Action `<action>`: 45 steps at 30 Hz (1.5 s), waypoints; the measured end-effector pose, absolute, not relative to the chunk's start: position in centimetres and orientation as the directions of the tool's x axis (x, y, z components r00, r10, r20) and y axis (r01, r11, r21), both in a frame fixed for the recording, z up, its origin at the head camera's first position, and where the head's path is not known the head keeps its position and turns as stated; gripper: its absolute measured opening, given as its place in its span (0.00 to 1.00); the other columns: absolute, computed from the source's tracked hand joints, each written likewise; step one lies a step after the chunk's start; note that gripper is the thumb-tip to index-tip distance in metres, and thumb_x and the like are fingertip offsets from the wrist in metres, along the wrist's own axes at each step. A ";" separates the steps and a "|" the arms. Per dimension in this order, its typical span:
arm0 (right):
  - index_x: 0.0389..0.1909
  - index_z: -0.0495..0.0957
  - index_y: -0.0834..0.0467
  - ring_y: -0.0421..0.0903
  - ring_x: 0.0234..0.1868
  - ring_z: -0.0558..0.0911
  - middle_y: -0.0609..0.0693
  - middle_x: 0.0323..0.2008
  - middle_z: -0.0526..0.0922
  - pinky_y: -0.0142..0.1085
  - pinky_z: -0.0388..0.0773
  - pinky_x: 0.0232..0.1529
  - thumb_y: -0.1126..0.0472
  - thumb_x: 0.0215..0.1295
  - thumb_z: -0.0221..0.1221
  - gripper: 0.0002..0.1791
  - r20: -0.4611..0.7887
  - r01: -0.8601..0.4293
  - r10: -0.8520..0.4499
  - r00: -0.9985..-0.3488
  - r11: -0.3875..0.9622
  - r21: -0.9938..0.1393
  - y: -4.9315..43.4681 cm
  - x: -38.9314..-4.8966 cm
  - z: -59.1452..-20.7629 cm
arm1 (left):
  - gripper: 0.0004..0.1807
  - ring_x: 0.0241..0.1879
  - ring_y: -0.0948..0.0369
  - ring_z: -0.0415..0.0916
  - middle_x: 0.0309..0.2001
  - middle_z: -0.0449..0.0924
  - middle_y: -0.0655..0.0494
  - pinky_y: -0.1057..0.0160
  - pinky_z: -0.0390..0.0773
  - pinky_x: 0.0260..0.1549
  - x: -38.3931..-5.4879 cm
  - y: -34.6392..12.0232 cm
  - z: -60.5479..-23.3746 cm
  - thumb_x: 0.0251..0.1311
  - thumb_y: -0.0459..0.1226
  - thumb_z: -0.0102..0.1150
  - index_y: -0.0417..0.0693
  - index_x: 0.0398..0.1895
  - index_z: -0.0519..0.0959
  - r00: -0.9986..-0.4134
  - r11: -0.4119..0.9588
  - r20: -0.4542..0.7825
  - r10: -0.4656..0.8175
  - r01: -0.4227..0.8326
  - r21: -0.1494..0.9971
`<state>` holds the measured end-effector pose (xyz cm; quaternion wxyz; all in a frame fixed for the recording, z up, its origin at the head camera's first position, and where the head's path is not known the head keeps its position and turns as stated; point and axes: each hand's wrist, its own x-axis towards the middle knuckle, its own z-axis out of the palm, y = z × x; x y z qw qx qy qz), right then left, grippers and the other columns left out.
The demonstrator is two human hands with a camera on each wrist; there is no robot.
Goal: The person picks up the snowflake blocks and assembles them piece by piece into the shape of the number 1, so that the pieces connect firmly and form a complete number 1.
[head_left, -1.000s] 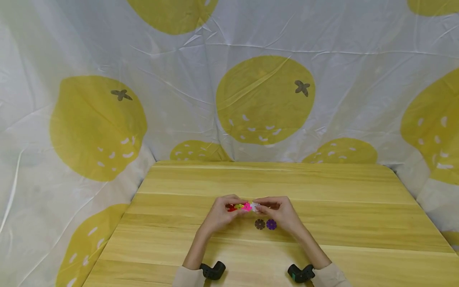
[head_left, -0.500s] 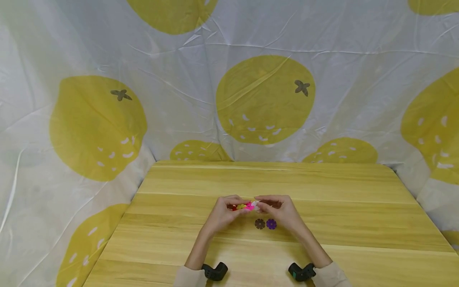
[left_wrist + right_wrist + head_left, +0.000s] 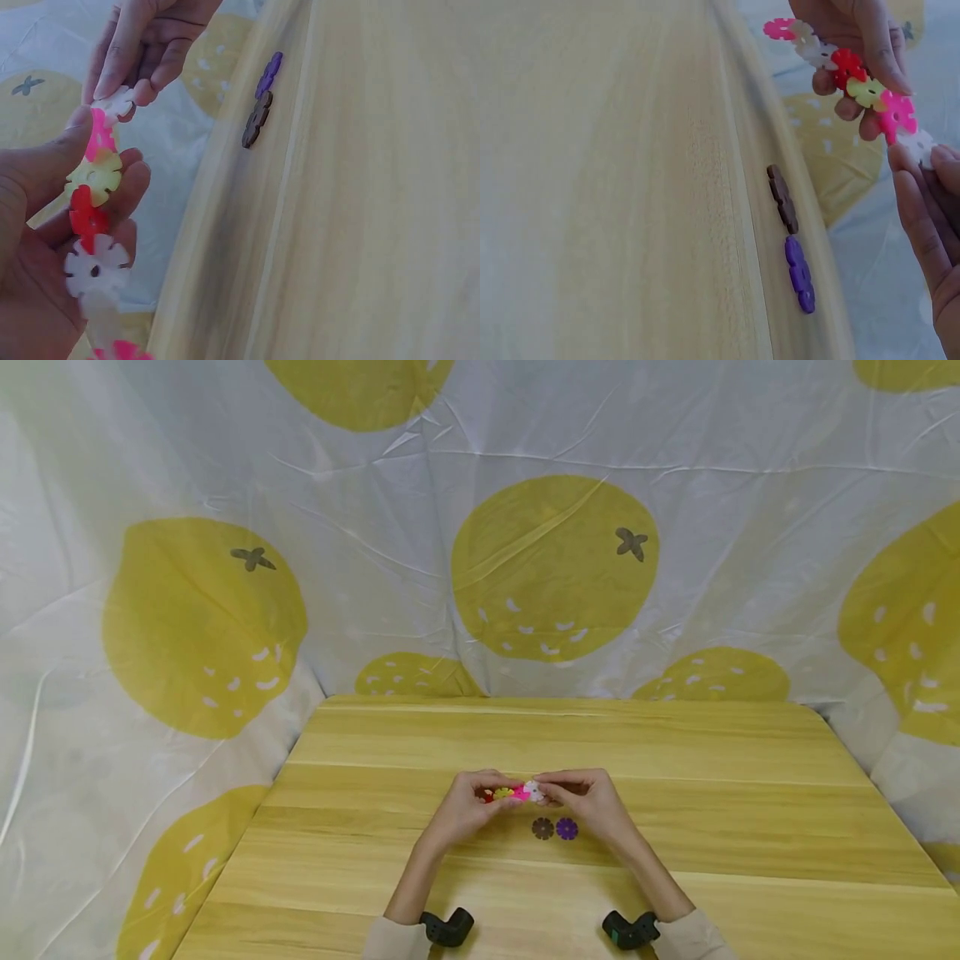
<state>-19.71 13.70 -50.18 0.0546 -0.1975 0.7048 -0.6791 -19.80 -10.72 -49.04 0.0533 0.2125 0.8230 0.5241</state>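
My left hand [image 3: 461, 810] holds a chain of interlocking snowflake discs, thumb on one side and fingers behind. In the left wrist view the chain includes a pink disc [image 3: 100, 136], a pale yellow disc [image 3: 94, 178], a red disc [image 3: 88, 217] and a white disc [image 3: 97, 268], trailing to another pink disc [image 3: 120, 351] at the frame's bottom. At the other end my right hand [image 3: 596, 806] pinches a white disc [image 3: 917, 148] that meets the pink one; how deep their slots sit cannot be told. Below the hands lie a brown disc [image 3: 543, 828] and a purple disc [image 3: 567, 828].
The wooden table [image 3: 712, 827] spreads beneath both forearms. Behind it and along its left side hangs a white cloth [image 3: 375, 560] printed with yellow lemons. Black wrist cameras [image 3: 450, 928] sit at both cuffs, near the table's front.
Both hands have shifted very slightly to the right with the chain, staying close together. More of the white end disc shows between them now. The brown and purple discs stay put.
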 end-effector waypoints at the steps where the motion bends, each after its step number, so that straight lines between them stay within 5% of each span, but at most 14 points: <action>1: 0.53 0.85 0.69 0.48 0.38 0.92 0.69 0.45 0.88 0.52 0.85 0.44 0.66 0.74 0.61 0.14 0.190 -0.205 -0.347 -0.918 0.007 -0.979 13.6 -19.7 -50.2 | 0.13 0.39 0.67 0.76 0.49 0.89 0.51 0.70 0.77 0.34 -19.8 -10.8 -49.0 0.64 0.38 0.71 0.50 0.51 0.89 -0.903 0.368 0.129 0.410 0.294 0.882; 6: 0.54 0.84 0.69 0.48 0.36 0.91 0.69 0.43 0.89 0.51 0.86 0.42 0.65 0.73 0.61 0.14 0.204 -0.219 -0.326 -0.923 0.013 -0.976 13.4 -19.7 -50.3 | 0.16 0.38 0.65 0.77 0.50 0.89 0.51 0.69 0.78 0.36 -19.5 -10.5 -48.7 0.65 0.39 0.70 0.48 0.55 0.87 -0.897 0.409 0.128 0.423 0.315 0.856; 10: 0.54 0.84 0.70 0.42 0.35 0.91 0.70 0.43 0.88 0.51 0.86 0.41 0.66 0.73 0.62 0.14 0.188 -0.198 -0.313 -0.931 0.001 -0.980 13.2 -19.7 -50.3 | 0.19 0.43 0.61 0.81 0.49 0.89 0.51 0.68 0.81 0.41 -19.3 -9.8 -48.6 0.64 0.40 0.71 0.45 0.58 0.86 -0.889 0.418 0.180 0.421 0.366 0.831; 18: 0.54 0.83 0.71 0.46 0.36 0.91 0.67 0.41 0.89 0.51 0.86 0.43 0.67 0.72 0.62 0.15 0.126 -0.130 -0.278 -0.952 -0.005 -0.991 12.8 -19.6 -50.4 | 0.23 0.54 0.55 0.85 0.52 0.88 0.50 0.59 0.84 0.53 -19.1 -8.5 -49.1 0.62 0.34 0.71 0.46 0.61 0.84 -0.892 0.392 0.283 0.353 0.415 0.821; 25: 0.57 0.80 0.74 0.49 0.39 0.91 0.67 0.43 0.89 0.50 0.86 0.45 0.67 0.73 0.62 0.18 0.078 -0.070 -0.301 -0.950 -0.036 -0.997 13.0 -19.7 -50.2 | 0.22 0.52 0.54 0.85 0.50 0.89 0.49 0.62 0.84 0.52 -19.4 -8.1 -49.8 0.63 0.34 0.70 0.45 0.61 0.84 -0.892 0.344 0.297 0.340 0.412 0.844; 31: 0.59 0.80 0.70 0.59 0.47 0.90 0.66 0.48 0.88 0.46 0.87 0.48 0.62 0.74 0.62 0.19 0.060 -0.091 -0.326 -0.943 0.082 -0.992 14.5 -19.9 -50.2 | 0.21 0.49 0.55 0.85 0.47 0.89 0.51 0.60 0.84 0.52 -19.7 -8.6 -50.0 0.64 0.34 0.69 0.47 0.61 0.84 -0.895 0.373 0.311 0.320 0.420 0.827; 37: 0.55 0.83 0.68 0.53 0.48 0.89 0.64 0.50 0.89 0.31 0.85 0.46 0.63 0.70 0.66 0.17 0.042 -0.134 -0.340 -0.939 0.252 -0.958 17.1 -19.9 -50.5 | 0.22 0.52 0.56 0.85 0.49 0.89 0.53 0.57 0.83 0.56 -19.8 -9.1 -50.0 0.60 0.35 0.73 0.50 0.59 0.86 -0.902 0.393 0.309 0.300 0.412 0.822; 45: 0.54 0.82 0.72 0.50 0.41 0.88 0.69 0.51 0.86 0.29 0.84 0.40 0.70 0.63 0.68 0.19 -0.050 -0.089 -0.447 -0.893 0.285 -0.954 18.6 -19.4 -51.0 | 0.20 0.50 0.56 0.86 0.46 0.90 0.54 0.58 0.83 0.54 -19.7 -9.2 -50.0 0.56 0.37 0.76 0.49 0.54 0.88 -0.915 0.387 0.306 0.265 0.391 0.835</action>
